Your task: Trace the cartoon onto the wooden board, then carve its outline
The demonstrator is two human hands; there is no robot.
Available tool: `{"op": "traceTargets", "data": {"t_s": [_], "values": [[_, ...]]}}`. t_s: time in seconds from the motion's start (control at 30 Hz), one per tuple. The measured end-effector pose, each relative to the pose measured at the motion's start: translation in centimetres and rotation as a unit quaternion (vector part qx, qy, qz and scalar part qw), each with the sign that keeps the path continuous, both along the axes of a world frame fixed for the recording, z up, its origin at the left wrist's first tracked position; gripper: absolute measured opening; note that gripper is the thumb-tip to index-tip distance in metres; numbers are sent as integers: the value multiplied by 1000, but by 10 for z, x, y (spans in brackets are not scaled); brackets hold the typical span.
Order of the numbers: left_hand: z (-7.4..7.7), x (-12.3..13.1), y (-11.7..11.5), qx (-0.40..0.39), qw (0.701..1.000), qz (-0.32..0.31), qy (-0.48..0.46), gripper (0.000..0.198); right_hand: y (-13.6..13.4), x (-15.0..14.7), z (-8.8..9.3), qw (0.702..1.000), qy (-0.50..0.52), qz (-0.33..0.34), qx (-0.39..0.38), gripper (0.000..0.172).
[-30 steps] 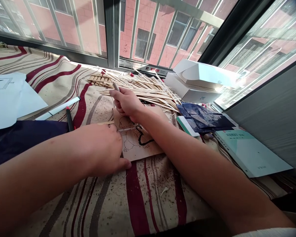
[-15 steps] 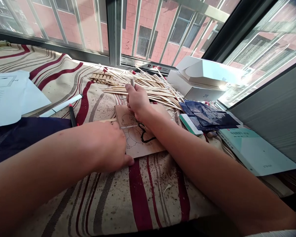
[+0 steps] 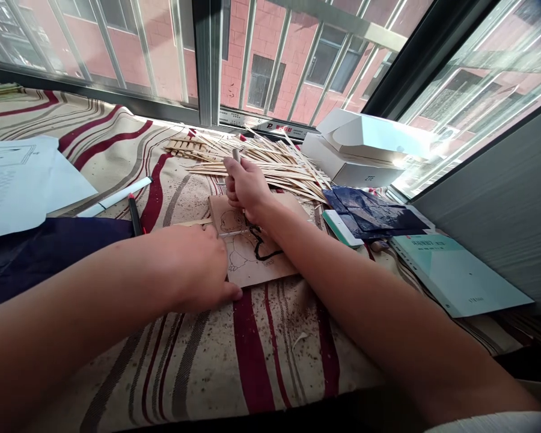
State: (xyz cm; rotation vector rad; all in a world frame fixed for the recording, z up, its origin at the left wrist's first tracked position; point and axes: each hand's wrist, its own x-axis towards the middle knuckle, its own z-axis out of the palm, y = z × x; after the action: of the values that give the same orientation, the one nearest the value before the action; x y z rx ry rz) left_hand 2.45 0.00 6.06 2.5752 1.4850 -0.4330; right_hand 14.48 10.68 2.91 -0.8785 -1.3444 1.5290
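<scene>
So far, the tan wooden board (image 3: pixel 256 273) bore only a line drawing (image 3: pixel 237 246), your right hand (image 3: pixel 246 189) closed around a slim grey tool (image 3: pixel 237 156), your left hand (image 3: pixel 192 267) on the board, grip unclear.

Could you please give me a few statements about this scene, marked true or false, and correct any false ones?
1. The right hand grips a slim tool above a wooden board bearing a drawn figure. True.
2. The left hand rests on the pile of sticks. False: the left hand is at the board's left edge, and the pile of sticks lies beyond the board.
3. A white box marked ZTE stands to the right of the pile. True.
4. The cloth under these things is plain, with no pattern. False: the cloth is cream with dark red and grey stripes.
</scene>
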Motion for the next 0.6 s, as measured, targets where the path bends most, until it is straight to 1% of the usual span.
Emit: {"op": "traceTargets", "data": {"t_s": [0.03, 0.1, 0.13, 0.17, 0.2, 0.3, 0.33, 0.6], "values": [[2, 0, 0, -9, 1000, -3, 21, 68, -2, 3, 3, 1000, 21, 11, -21, 40], [7, 1, 0, -26, 997, -10, 74, 71, -6, 7, 9, 995, 56, 53, -57, 45], [10, 2, 0, -28, 996, -13, 82, 72, -7, 8, 11, 993, 65, 74, -64, 46], [12, 3, -1, -28, 996, -17, 86, 72, -8, 8, 13, 992, 71, 77, -64, 46], [14, 4, -1, -27, 995, -20, 89, 72, -9, 8, 14, 993, 76, 62, -58, 46], [16, 5, -3, -23, 995, -23, 94, 75, -6, 3, 13, 997, 72, -20, -32, 39], [16, 5, -3, -23, 995, -23, 94, 76, -5, 2, 13, 997, 63, -37, -28, 38], [7, -2, -2, -10, 997, -32, 68, 74, 7, 1, -1, 999, 24, -44, 6, 38]]}}
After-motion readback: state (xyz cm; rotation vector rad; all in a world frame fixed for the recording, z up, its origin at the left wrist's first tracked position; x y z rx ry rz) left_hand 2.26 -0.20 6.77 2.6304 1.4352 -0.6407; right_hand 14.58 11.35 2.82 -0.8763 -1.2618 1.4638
